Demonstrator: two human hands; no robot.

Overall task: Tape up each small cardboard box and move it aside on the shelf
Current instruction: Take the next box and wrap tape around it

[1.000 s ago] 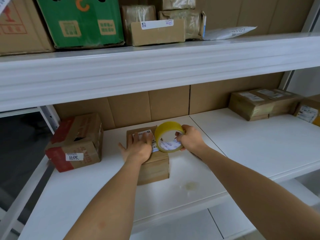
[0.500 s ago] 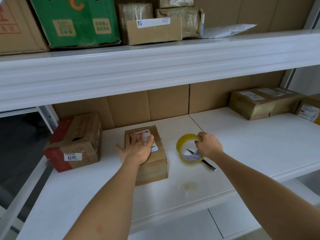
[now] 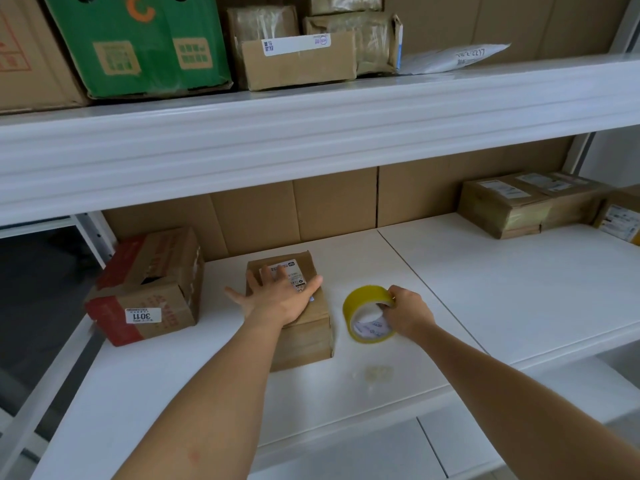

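Pressing small box (image 3: pixel 304 327) on white shelf (image 3: pixel 485 289), left hand (image 3: pixel 277 299) fingers flat | right hand (image 3: pixel 408 315) fingers gripping tape roll (image 3: pixel 363 306)

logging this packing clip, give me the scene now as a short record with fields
left hand: flat on top of the small cardboard box
right hand: grips the yellow tape roll
tape roll: standing on edge on the shelf, right of the box, apart from it
left of box: red-taped carton
far right: stacked parcels

boxes lower shelf (image 3: pixel 485 306): 5, perhaps | tape roll (image 3: pixel 367 313): 1 | hands: 2
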